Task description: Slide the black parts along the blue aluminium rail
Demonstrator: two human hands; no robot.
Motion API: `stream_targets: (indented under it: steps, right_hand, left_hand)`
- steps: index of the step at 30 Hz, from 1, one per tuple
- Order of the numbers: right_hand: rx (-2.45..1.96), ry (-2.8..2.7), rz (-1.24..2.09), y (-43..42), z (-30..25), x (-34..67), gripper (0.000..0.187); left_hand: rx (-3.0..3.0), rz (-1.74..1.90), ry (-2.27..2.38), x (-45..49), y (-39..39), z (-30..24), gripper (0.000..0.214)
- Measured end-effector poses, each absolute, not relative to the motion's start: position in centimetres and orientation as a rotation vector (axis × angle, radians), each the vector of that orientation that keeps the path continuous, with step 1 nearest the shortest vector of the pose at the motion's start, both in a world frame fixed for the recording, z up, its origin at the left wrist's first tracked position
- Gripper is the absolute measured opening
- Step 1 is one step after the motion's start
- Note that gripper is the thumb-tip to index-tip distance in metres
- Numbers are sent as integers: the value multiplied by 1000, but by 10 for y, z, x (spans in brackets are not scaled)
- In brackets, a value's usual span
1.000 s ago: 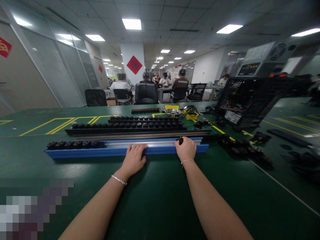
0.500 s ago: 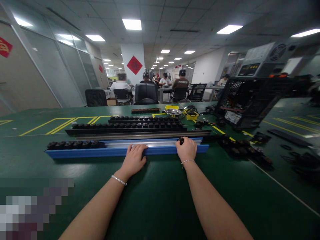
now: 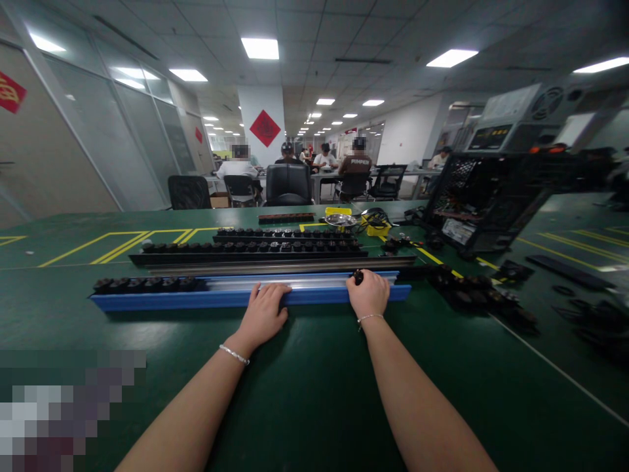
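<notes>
A long blue channel [image 3: 157,301] with a silvery inner face lies crosswise in front of me. Several round black parts [image 3: 147,284] sit in a row at its left end. My left hand [image 3: 266,308] grips the channel's front wall near the middle, its fingers hooked over the edge and its thumb on the near side. Toward the right end, my right hand [image 3: 369,293] is closed around a small black part [image 3: 358,276] at the channel. Fingers and palm cover most of that part, so its exact seating cannot be made out.
Behind the channel lie a bare metal rail [image 3: 275,268] and black strips [image 3: 246,248] lined with similar parts. Loose black parts [image 3: 479,292] are to the right. Farther back are a metal dish [image 3: 341,220], a yellow box [image 3: 377,229] and an open computer case [image 3: 484,196].
</notes>
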State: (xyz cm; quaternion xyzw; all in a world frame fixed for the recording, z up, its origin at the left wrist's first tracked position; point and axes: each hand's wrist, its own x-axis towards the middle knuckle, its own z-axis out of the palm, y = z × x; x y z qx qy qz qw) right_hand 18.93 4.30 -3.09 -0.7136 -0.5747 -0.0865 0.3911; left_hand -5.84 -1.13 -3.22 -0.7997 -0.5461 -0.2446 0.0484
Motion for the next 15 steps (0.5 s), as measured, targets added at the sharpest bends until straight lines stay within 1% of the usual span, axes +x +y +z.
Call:
stream_targets:
  steps: [15]
  right_hand:
    - [-1833, -1431, -229, 45, -32, 190, 23]
  left_hand:
    - [-2429, -746, -1650, -60, -10, -35, 40]
